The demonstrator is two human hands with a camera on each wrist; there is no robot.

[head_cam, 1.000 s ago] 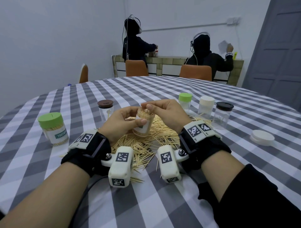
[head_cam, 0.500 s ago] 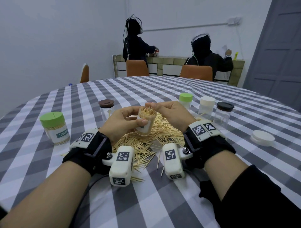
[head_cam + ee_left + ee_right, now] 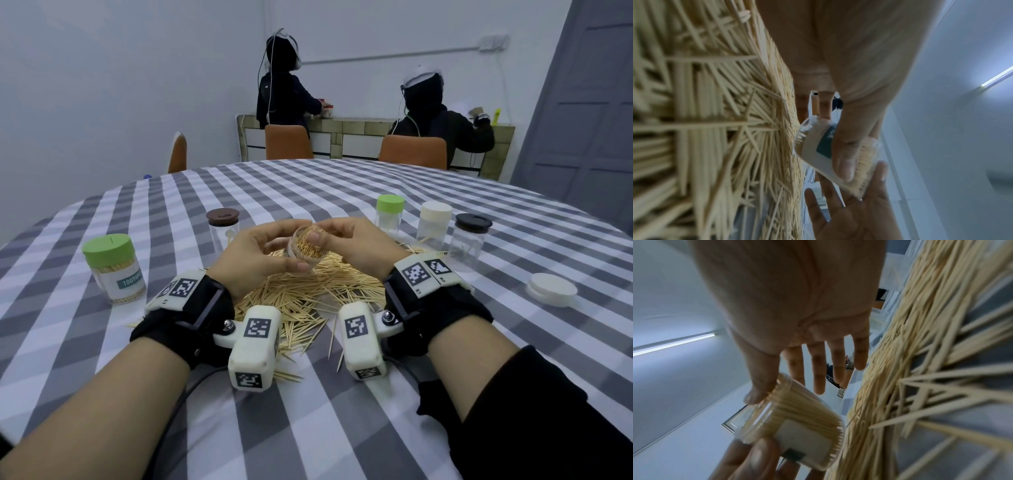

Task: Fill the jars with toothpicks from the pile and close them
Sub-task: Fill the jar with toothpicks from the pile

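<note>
A clear labelled jar (image 3: 306,247) packed with toothpicks is gripped by my left hand (image 3: 262,255) above the toothpick pile (image 3: 308,291). It is tilted so its open mouth faces me. My right hand (image 3: 356,246) rests its thumb on the toothpick ends at the mouth. In the right wrist view the right hand (image 3: 797,305) keeps its fingers straight while the thumb touches the rim of the jar (image 3: 797,418). The left wrist view shows my left thumb across the jar (image 3: 816,151) and the right hand (image 3: 855,211) flat at its mouth. A loose white lid (image 3: 551,289) lies on the right.
A full green-lidded jar (image 3: 114,270) stands at the left, a brown-lidded jar (image 3: 222,228) behind my left hand. Green-lidded (image 3: 389,214), white-lidded (image 3: 435,222) and black-lidded (image 3: 471,240) jars stand behind the right hand. Two people sit at a far counter.
The jar has tipped from nearly upright so that its mouth faces me. My right thumb now lies on the toothpick ends. Both hands stay over the pile.
</note>
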